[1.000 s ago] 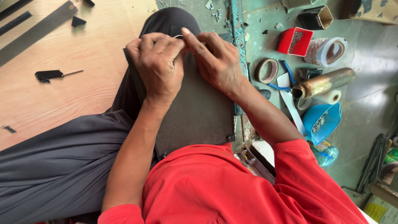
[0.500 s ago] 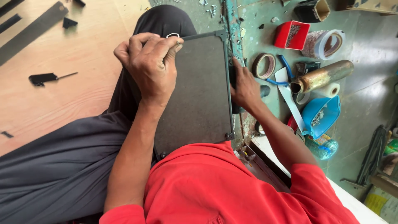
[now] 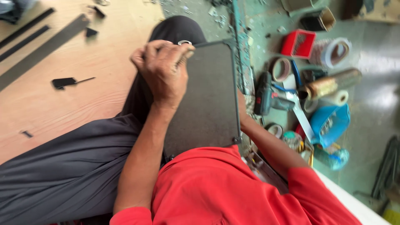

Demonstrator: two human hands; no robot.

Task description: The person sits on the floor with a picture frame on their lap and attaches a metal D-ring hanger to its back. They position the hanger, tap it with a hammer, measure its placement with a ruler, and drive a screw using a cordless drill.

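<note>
I have my left hand [image 3: 164, 73] fisted, pinching the top edge of the dark panel [image 3: 208, 96], my right hand hidden behind it, so its state I cannot tell; pressing along that edge looks next.

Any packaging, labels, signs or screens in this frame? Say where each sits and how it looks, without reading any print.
Red box: on the green floor, upper right; small, open, rectangular.
Brown carton: above the red box; open, dark inside.
Tape roll: right of the red box; pale, wide, on its side.
Blue tub: right of centre; a printed label on it.
No signs or screens.
</note>
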